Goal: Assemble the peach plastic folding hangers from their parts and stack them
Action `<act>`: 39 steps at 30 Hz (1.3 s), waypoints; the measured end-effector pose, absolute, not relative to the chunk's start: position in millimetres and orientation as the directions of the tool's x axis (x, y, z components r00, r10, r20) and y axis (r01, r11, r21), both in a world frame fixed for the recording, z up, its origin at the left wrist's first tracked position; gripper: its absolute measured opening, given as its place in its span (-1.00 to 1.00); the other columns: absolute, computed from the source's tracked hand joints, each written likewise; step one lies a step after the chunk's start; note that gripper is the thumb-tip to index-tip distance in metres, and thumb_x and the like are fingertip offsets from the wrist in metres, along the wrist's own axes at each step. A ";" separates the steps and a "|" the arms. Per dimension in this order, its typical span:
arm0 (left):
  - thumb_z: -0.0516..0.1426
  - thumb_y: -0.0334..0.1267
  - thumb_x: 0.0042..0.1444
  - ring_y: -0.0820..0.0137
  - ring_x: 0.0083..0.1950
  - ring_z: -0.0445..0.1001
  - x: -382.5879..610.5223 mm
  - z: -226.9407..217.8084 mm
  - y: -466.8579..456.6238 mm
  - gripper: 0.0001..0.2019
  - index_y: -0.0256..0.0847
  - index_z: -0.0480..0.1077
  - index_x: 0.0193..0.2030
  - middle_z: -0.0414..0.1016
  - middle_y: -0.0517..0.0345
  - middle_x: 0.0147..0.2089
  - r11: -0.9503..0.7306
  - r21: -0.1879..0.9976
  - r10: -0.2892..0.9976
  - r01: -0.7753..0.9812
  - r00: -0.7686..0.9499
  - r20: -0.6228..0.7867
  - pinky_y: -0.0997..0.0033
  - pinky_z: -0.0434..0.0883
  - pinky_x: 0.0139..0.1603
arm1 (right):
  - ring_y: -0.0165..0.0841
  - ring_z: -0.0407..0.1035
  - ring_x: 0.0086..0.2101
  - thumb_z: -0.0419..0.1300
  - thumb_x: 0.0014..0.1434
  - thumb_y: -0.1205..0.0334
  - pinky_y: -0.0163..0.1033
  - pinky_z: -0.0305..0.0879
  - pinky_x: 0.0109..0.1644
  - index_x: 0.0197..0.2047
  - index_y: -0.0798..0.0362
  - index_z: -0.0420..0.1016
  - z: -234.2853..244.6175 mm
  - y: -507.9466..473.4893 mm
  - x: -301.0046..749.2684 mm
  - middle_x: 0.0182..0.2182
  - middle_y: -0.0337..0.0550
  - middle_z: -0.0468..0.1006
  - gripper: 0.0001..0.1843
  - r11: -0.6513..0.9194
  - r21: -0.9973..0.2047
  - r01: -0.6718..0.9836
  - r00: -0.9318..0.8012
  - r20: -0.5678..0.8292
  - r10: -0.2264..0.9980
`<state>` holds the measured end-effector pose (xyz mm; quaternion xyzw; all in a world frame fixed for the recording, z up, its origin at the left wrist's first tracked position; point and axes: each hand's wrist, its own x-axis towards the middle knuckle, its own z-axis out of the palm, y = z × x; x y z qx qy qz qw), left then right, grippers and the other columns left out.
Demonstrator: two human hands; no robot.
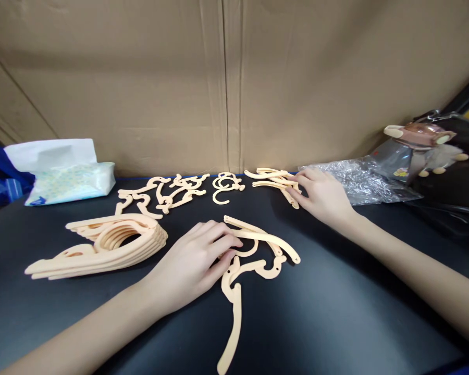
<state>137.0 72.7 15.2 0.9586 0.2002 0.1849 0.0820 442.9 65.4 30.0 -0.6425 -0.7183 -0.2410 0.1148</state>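
Beige folding-hanger parts lie on the dark table. My left hand (197, 260) is curled over the central group, with finger and thumb closed at the end of a thin curved hook (252, 250). Two slim hanger arms (266, 237) cross just beyond those fingertips. Closer to me are a jointed hanger body piece (250, 268) and a curved arm (234, 328). At the back right, my right hand (322, 195) pinches at the edge of a pile of slim hanger arms (271, 177); its fingertips partly cover the piece there.
Left of my left hand stands a stack of beige hanger pieces (113, 247). Loose body pieces (175, 192) and several hooks (226, 182) lie along the cardboard wall (160, 94). A tissue pack (70, 179) is back left; clear plastic wrap (375, 182) and a plush-decorated bag (433, 151) lie right.
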 end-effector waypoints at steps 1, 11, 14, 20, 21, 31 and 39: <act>-0.03 -0.37 0.33 0.29 -0.09 0.34 136.8 15.4 72.7 -0.81 -0.17 0.37 -0.04 0.43 0.12 -0.09 -0.903 0.238 0.421 0.358 0.847 0.323 0.26 0.27 -0.08 | -0.09 0.43 -0.15 -0.04 0.37 0.13 -0.07 0.28 -0.08 -0.05 0.16 0.53 32.9 64.8 443.9 -0.17 0.05 0.56 -0.62 0.046 0.184 0.982 -0.133 0.494 0.859; -0.02 -0.37 0.33 0.30 -0.10 0.34 136.6 16.4 70.7 -0.82 -0.19 0.38 -0.05 0.43 0.12 -0.11 -0.913 0.216 0.404 0.347 0.848 0.344 0.26 0.27 -0.08 | 0.02 0.36 0.08 -0.19 0.37 0.09 0.33 -0.09 0.25 0.19 0.14 0.30 15.0 79.6 475.7 0.08 0.11 0.50 -0.51 0.001 0.073 0.997 -0.032 0.421 0.907; -0.03 -0.36 0.34 0.29 -0.09 0.35 136.9 16.3 70.7 -0.81 -0.18 0.39 -0.07 0.44 0.11 -0.11 -0.914 0.210 0.401 0.347 0.848 0.347 0.25 0.26 -0.08 | 0.03 0.38 0.06 -0.23 0.38 0.08 0.42 -0.22 0.25 0.17 0.11 0.32 13.2 80.2 476.4 0.07 0.08 0.52 -0.50 -0.002 0.062 0.998 -0.023 0.407 0.913; -0.01 -0.37 0.32 0.29 -0.07 0.34 136.7 16.0 71.8 -0.81 -0.18 0.38 -0.04 0.45 0.11 -0.08 -0.904 0.249 0.419 0.348 0.836 0.355 0.25 0.27 -0.03 | -0.09 0.43 0.00 -0.27 0.40 0.09 0.34 -0.20 0.29 0.10 0.10 0.38 26.5 74.6 469.2 -0.08 -0.01 0.60 -0.49 0.025 0.035 0.999 -0.037 0.420 0.907; -0.02 -0.37 0.32 0.29 -0.06 0.34 136.7 16.3 71.9 -0.81 -0.18 0.38 -0.03 0.45 0.11 -0.08 -0.897 0.262 0.432 0.356 0.831 0.351 0.24 0.27 -0.02 | -0.08 0.42 0.01 -0.26 0.40 0.09 0.34 -0.22 0.29 0.08 0.09 0.40 29.2 73.5 467.4 -0.07 -0.01 0.60 -0.50 0.035 0.038 0.999 -0.048 0.427 0.903; -0.09 -0.37 0.34 0.33 -0.11 0.37 134.9 17.0 77.8 -0.76 -0.20 0.39 -0.07 0.44 0.13 -0.17 -0.775 0.423 0.624 0.470 0.677 0.390 0.27 0.32 -0.08 | -0.25 0.45 -0.25 0.01 0.37 0.12 -0.18 0.27 -0.15 -0.21 0.05 0.50 58.8 28.9 411.7 -0.30 -0.12 0.59 -0.71 0.475 0.044 0.879 -0.450 0.411 0.793; -0.04 -0.32 0.33 0.35 -0.08 0.40 136.4 17.4 76.5 -0.80 -0.15 0.40 -0.08 0.44 0.17 -0.14 -0.752 0.468 0.640 0.465 0.684 0.350 0.31 0.35 -0.04 | -0.30 0.38 -0.38 0.19 0.26 0.01 -0.16 0.22 -0.18 -0.12 -0.01 0.47 53.7 11.8 386.8 -0.43 -0.26 0.50 -0.75 0.522 -0.164 0.837 -0.511 0.110 0.853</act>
